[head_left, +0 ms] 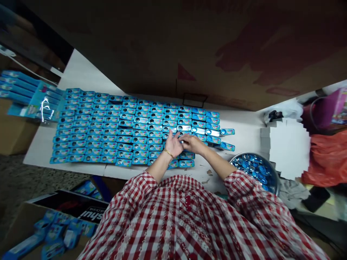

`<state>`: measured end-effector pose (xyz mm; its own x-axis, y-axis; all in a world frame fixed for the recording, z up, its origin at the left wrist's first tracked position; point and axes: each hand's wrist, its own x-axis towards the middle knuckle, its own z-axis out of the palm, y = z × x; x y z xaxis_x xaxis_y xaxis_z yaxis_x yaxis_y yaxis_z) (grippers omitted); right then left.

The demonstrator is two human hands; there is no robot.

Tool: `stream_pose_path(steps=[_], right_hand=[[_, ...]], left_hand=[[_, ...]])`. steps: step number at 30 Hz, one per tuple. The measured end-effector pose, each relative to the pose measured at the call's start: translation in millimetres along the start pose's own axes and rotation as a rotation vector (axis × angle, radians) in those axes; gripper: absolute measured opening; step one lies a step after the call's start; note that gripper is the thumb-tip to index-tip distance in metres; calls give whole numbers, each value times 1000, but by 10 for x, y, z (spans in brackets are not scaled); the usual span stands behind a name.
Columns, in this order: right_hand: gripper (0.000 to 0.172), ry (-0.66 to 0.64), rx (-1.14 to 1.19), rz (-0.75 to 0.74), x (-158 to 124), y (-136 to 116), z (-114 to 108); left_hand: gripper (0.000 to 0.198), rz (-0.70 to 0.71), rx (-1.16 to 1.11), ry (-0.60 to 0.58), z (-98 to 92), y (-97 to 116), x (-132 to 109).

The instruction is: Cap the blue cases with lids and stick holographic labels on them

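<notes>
Left hand: positioned above the front right part of the array, palm turned upward. Its grip is spread, with the thumb standing clear of the part-curled fingers. A thin bracelet encircles the wrist.

Right hand: positioned directly beside the left, its bent fingertips at the left fingers. A small pale piece shows where the two hands meet. From where I stand, I cannot tell whether the right grip pinches it.

Array: blue packs lie edge to edge in long columns on the white surface, beneath and to the left of both hands. Each carries a round spot near one end. Two packs project beyond the array at the right.

Supply: a metal bowl rests near the right forearm and contains blue and silver round pieces.

Surroundings: a large cardboard box stands behind the array. White card lies beyond the bowl, beside an orange-red bag. An open carton at lower left holds further blue packs.
</notes>
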<state>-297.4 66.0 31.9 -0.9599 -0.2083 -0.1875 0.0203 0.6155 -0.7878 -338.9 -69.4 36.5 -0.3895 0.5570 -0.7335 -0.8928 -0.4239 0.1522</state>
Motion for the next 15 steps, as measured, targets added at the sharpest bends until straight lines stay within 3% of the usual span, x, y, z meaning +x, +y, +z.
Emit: stream_pose_path(steps=[5, 7, 10, 13, 15], right_hand=[[26, 255, -252, 444, 315, 384, -408], [26, 216, -409, 559, 481, 482, -548], [34, 61, -566, 673, 714, 548, -637], [47, -47, -586, 758, 889, 612, -640], [51, -37, -554, 752, 964, 656, -632]], left_hand=[[42, 92, 67, 17, -90, 155, -39], [37, 124, 76, 47, -162, 196, -70], [33, 135, 87, 93, -261, 206, -116], [33, 141, 92, 92, -308, 192, -145], [32, 153, 90, 84, -307, 186, -158]])
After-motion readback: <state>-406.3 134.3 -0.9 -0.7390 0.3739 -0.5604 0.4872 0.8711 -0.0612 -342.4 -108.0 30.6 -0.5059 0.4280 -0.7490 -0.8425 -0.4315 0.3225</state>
